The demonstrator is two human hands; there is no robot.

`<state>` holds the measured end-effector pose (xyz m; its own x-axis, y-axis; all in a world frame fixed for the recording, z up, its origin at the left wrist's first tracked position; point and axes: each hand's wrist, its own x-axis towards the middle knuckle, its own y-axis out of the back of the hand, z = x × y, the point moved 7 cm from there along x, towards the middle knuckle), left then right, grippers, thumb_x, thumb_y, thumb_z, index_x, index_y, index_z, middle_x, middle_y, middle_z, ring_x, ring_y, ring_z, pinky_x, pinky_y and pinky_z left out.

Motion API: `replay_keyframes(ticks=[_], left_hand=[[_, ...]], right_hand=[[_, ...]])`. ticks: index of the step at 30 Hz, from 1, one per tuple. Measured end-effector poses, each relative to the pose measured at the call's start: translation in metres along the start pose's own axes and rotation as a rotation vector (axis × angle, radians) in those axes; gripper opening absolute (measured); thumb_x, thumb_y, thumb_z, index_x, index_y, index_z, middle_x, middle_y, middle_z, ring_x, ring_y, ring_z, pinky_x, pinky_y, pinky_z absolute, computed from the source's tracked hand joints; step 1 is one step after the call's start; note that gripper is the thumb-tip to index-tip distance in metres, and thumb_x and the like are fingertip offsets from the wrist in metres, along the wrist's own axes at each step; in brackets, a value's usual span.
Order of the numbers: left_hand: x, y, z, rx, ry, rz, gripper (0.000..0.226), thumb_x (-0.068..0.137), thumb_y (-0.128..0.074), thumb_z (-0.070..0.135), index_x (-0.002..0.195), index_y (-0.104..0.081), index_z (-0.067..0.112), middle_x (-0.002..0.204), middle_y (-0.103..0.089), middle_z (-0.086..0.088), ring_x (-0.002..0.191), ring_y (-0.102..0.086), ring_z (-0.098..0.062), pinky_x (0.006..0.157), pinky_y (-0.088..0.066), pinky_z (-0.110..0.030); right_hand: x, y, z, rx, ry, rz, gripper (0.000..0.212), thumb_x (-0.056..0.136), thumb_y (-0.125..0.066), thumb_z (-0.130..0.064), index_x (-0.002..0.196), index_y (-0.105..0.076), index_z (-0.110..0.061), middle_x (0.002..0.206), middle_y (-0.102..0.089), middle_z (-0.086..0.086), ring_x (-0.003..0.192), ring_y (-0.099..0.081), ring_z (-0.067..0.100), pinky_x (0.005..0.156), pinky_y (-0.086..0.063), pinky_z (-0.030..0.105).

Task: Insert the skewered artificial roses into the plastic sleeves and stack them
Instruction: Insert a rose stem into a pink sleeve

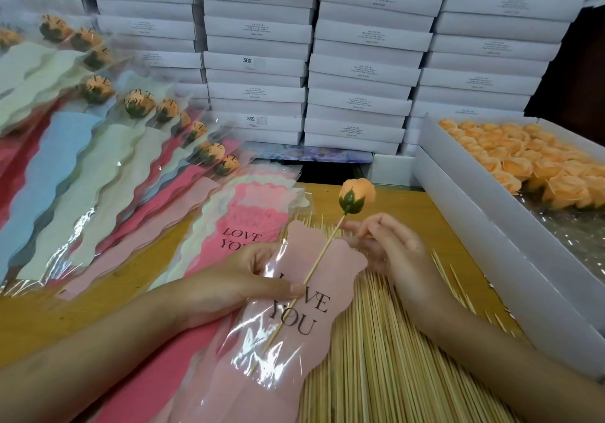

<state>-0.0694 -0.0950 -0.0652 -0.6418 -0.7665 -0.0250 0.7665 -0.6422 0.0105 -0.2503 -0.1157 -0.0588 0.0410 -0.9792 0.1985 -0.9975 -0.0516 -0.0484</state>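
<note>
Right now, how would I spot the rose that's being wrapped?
Find the yellow table below the white boxes. Above the skewer pile, one orange rose sticks up from a pink sleeve. Only its head is on a stick outside its sleeve.

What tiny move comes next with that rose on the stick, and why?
Probably slide the skewered rose further down into the pink sleeve: the right hand pinches the stick below the bloom, the left hand grips the sleeve, and the bloom sits well above the sleeve's top edge.
</note>
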Motion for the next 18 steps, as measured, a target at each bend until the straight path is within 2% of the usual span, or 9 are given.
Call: replay_keyframes(ticks=[2, 4, 6, 8, 10, 12, 15, 18], left_hand=[[-0.001, -0.002, 0.002, -0.003, -0.003, -0.007, 0.027, 0.087, -0.066, 0.002, 0.088, -0.075, 0.027, 0.086, -0.074, 0.004, 0.080, -0.070, -0.008, 0.072, -0.053, -0.019], [0.000, -0.004, 0.004, 0.008, -0.009, -0.009, 0.030, 0.085, -0.067, 0.002, 0.079, -0.075, 0.031, 0.077, -0.072, 0.009, 0.072, -0.068, -0.004, 0.068, -0.052, -0.017], [0.000, -0.003, 0.004, 0.022, -0.015, 0.003, 0.023, 0.081, -0.073, 0.004, 0.075, -0.073, 0.027, 0.071, -0.069, 0.008, 0.066, -0.065, -0.005, 0.065, -0.052, -0.018], [0.001, -0.002, 0.001, 0.020, -0.003, -0.002, 0.010, 0.078, -0.074, 0.007, 0.085, -0.070, 0.012, 0.074, -0.069, -0.001, 0.066, -0.065, -0.012, 0.065, -0.053, -0.022], [0.001, -0.002, -0.002, 0.025, 0.018, -0.016, 0.009, 0.080, -0.070, 0.004, 0.088, -0.066, 0.004, 0.075, -0.070, -0.003, 0.065, -0.066, -0.013, 0.064, -0.053, -0.022], [0.001, -0.002, -0.003, 0.035, 0.029, -0.024, 0.007, 0.081, -0.068, 0.003, 0.088, -0.067, 0.003, 0.077, -0.071, -0.005, 0.066, -0.067, -0.014, 0.065, -0.054, -0.023], [0.000, -0.004, -0.003, 0.025, 0.037, -0.049, 0.009, 0.083, -0.067, 0.004, 0.087, -0.073, 0.010, 0.081, -0.073, -0.006, 0.069, -0.068, -0.015, 0.067, -0.054, -0.024], [0.000, -0.004, -0.004, 0.041, 0.026, -0.060, 0.013, 0.084, -0.067, 0.006, 0.082, -0.074, 0.016, 0.078, -0.072, -0.002, 0.068, -0.067, -0.012, 0.066, -0.053, -0.022]], right_hand=[[0.002, 0.003, 0.005, 0.047, -0.043, 0.027, 0.028, 0.103, -0.042, -0.014, 0.079, -0.057, -0.012, 0.103, -0.075, 0.001, 0.090, -0.073, 0.020, 0.071, -0.058, 0.035], [0.005, 0.008, 0.011, 0.102, -0.077, 0.069, 0.019, 0.103, -0.043, -0.015, 0.092, -0.058, -0.011, 0.104, -0.075, 0.005, 0.090, -0.073, 0.022, 0.070, -0.059, 0.036], [0.007, 0.013, 0.016, 0.163, -0.108, 0.121, 0.014, 0.102, -0.046, -0.015, 0.109, -0.057, -0.014, 0.103, -0.075, 0.005, 0.087, -0.074, 0.021, 0.062, -0.060, 0.032], [0.008, 0.017, 0.020, 0.208, -0.121, 0.162, 0.023, 0.101, -0.049, -0.015, 0.122, -0.052, -0.022, 0.104, -0.074, 0.003, 0.084, -0.074, 0.020, 0.060, -0.058, 0.026], [0.009, 0.020, 0.020, 0.234, -0.096, 0.184, 0.034, 0.100, -0.050, -0.014, 0.129, -0.045, -0.031, 0.115, -0.066, -0.001, 0.082, -0.074, 0.019, 0.061, -0.058, 0.024], [0.010, 0.021, 0.018, 0.221, -0.068, 0.174, 0.035, 0.100, -0.050, -0.013, 0.127, -0.047, -0.036, 0.118, -0.064, -0.005, 0.084, -0.074, 0.019, 0.063, -0.058, 0.024], [0.009, 0.019, 0.016, 0.170, -0.036, 0.135, 0.032, 0.099, -0.051, -0.014, 0.115, -0.057, -0.040, 0.109, -0.072, -0.007, 0.088, -0.074, 0.018, 0.065, -0.059, 0.026], [0.009, 0.018, 0.014, 0.139, -0.019, 0.117, 0.028, 0.099, -0.052, -0.015, 0.115, -0.059, -0.037, 0.104, -0.074, -0.010, 0.090, -0.073, 0.016, 0.068, -0.061, 0.027]])
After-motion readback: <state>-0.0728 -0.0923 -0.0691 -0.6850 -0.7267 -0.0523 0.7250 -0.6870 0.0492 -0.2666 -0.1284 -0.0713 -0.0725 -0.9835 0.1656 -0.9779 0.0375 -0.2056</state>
